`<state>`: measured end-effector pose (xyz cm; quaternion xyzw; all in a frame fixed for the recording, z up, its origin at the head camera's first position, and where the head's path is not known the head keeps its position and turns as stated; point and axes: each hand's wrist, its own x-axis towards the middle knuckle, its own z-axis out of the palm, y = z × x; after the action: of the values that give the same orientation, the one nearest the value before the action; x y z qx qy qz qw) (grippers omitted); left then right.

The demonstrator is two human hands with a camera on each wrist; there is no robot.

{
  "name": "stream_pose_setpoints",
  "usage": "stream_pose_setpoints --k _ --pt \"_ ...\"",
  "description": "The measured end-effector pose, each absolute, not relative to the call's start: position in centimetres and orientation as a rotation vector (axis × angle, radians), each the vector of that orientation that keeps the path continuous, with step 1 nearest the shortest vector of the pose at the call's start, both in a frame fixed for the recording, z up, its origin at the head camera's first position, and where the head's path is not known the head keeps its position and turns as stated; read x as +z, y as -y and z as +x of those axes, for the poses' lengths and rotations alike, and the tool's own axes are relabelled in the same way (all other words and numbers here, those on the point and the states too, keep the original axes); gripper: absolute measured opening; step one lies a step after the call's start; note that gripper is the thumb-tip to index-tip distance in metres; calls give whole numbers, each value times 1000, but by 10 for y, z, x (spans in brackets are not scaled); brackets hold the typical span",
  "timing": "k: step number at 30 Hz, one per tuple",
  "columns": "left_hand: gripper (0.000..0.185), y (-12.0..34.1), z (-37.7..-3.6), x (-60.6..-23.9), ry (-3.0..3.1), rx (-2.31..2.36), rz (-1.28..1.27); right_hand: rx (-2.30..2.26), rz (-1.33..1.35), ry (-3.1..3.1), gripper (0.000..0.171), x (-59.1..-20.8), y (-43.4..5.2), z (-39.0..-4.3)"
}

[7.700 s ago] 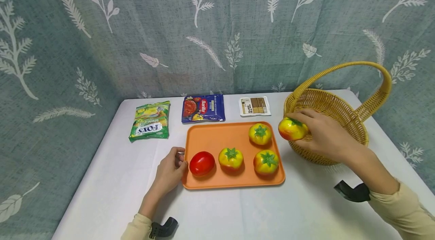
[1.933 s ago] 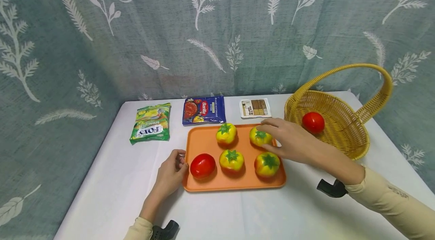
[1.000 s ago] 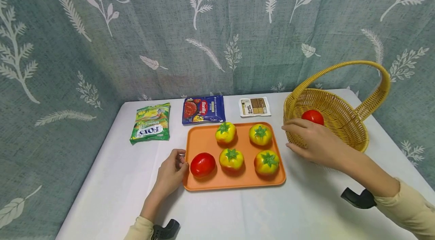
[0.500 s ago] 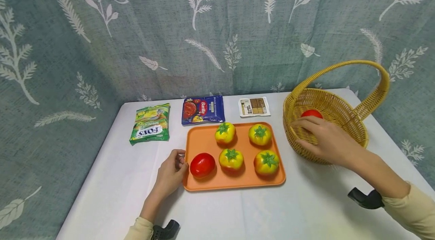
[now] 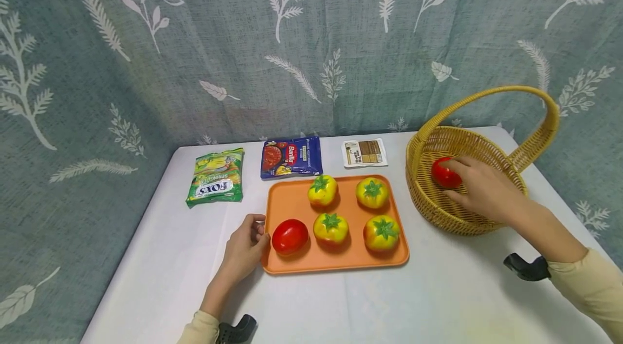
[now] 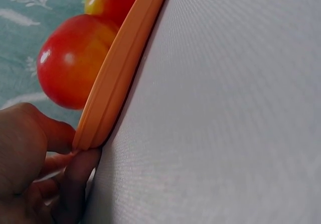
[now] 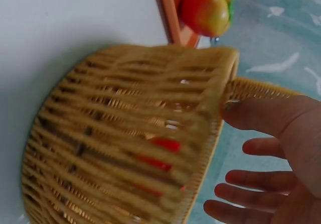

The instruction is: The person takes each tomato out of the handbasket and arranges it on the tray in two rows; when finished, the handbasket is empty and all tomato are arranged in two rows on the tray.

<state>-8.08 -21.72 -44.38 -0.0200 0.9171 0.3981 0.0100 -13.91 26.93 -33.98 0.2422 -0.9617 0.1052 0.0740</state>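
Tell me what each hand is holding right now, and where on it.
The left hand grips the orange tray by its left rim. The right hand reaches into the basket onto the red tomato; whether it grips cannot be told.

A desk (image 5: 438,301) covered in white cloth is seen. Directly on it are laid an orange tray (image 5: 297,200), a wicker basket (image 5: 438,209), a green sweets bag (image 5: 215,176), a blue sauce pouch (image 5: 291,156) and a small white packet (image 5: 364,152).

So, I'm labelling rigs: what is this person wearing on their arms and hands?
Both hands are bare: the left hand and the right hand show no gloves or rings. Each arm has a long cream sleeve ending near the wrist, and a black mount sits at each wrist.
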Motion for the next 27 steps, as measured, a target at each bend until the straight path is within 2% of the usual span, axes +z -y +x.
stream_pose_setpoints --k 14,27 --pt "40 218 -85 -442 -2844 1238 -70 274 681 3016 77 -351 -283 -167" --pt "40 218 -83 -445 -2845 1246 -71 235 727 3140 76 -361 -284 -182"
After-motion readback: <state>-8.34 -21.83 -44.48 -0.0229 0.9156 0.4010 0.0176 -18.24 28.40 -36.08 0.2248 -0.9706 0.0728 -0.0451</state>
